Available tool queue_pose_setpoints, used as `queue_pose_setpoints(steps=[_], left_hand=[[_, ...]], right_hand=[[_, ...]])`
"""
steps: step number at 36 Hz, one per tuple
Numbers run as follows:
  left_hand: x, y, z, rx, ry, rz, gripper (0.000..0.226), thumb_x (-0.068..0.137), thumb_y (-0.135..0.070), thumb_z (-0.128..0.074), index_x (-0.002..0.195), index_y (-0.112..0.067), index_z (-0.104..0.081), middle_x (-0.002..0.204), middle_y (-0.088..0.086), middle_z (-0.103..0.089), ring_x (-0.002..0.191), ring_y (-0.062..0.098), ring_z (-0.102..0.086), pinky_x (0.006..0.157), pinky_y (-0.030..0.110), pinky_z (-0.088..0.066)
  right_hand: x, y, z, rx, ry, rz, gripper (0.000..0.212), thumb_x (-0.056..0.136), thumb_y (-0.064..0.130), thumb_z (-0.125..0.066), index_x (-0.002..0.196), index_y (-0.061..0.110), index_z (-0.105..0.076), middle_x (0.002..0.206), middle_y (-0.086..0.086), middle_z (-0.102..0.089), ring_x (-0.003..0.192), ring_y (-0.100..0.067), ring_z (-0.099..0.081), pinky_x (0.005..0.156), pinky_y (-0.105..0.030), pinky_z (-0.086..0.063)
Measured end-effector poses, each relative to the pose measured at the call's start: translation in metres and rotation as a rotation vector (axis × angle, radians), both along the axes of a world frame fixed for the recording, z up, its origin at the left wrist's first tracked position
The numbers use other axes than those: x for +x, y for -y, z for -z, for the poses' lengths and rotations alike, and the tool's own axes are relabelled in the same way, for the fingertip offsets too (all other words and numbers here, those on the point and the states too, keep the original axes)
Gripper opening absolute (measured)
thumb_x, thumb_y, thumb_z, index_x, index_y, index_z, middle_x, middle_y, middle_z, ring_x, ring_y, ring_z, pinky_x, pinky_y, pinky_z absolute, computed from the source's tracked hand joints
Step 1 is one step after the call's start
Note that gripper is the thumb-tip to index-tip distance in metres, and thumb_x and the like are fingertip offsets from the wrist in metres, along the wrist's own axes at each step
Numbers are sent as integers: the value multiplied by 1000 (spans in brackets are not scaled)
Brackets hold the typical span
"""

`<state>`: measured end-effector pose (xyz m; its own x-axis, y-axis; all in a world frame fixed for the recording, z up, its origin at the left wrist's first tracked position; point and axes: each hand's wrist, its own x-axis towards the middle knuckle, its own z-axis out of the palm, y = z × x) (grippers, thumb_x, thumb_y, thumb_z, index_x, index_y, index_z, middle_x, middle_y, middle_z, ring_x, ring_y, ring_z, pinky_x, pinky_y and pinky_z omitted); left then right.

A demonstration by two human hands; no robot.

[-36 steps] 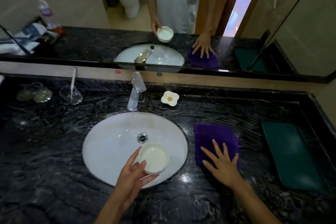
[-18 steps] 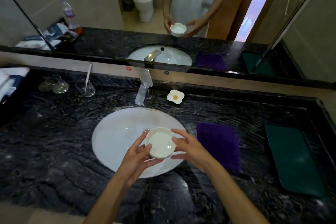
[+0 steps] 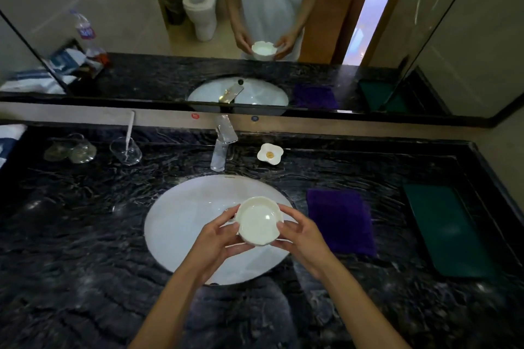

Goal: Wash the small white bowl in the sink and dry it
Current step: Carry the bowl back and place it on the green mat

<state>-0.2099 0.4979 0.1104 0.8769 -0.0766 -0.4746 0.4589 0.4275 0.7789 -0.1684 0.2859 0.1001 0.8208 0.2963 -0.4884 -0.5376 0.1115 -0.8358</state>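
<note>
The small white bowl [image 3: 258, 220] with a scalloped rim is held upright above the white oval sink [image 3: 184, 218]. My left hand [image 3: 215, 238] grips its left side and underside. My right hand [image 3: 300, 235] holds its right side, fingers on the rim. The bowl's inside looks glossy. A purple cloth [image 3: 340, 221] lies flat on the counter just right of the sink. The chrome faucet [image 3: 222, 142] stands behind the sink; no water runs from it.
The black marble counter [image 3: 71, 235] carries a glass with a toothbrush [image 3: 126, 149], two upturned glasses [image 3: 71, 149], a flower-shaped white dish [image 3: 270, 153] and a dark green tray [image 3: 445, 229] at the right. A mirror runs along the back.
My right hand left the purple cloth and came over to take the bowl's right side. The bowl rose a little over the sink and both hands now hold it.
</note>
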Motion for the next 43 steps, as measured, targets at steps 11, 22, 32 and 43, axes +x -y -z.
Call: queue_pose_setpoints(steps=[11,22,32,43], left_hand=[[31,66,-14,168,160,401,73,74,-9,-87,131,-45,-60,136,-8,-59,116,23,-67,98,44,-57],[48,135,-28,285,352,619,82,70,-6,-88,135,-43,-55,138,-8,-54,114,12,-65,83,19,-56],[61,203,-30,312,447,671,84,66,1,-89,128,-44,-55,140,-11,-52,118,9,-62,92,26,-56],[79,292,-19,476,549,636,90,60,-3,-93,133,-36,-52,133,-13,-53,108,7,-61,85,30,-60]], right_hand=[[-28,71,-27,-105,139,203,52,88,2,-73,134,22,-61,121,-8,-74,107,-25,-73,83,-38,-62],[-59,144,-40,-206,180,237,84,72,-12,-82,138,30,-51,109,2,-78,105,-20,-72,88,-36,-61],[-66,201,-38,-274,233,377,84,71,-18,-79,141,16,-48,115,4,-72,102,-13,-72,85,-26,-59],[-48,298,-32,-309,233,323,96,67,-11,-86,142,30,-43,126,-9,-68,111,-21,-72,90,-32,-60]])
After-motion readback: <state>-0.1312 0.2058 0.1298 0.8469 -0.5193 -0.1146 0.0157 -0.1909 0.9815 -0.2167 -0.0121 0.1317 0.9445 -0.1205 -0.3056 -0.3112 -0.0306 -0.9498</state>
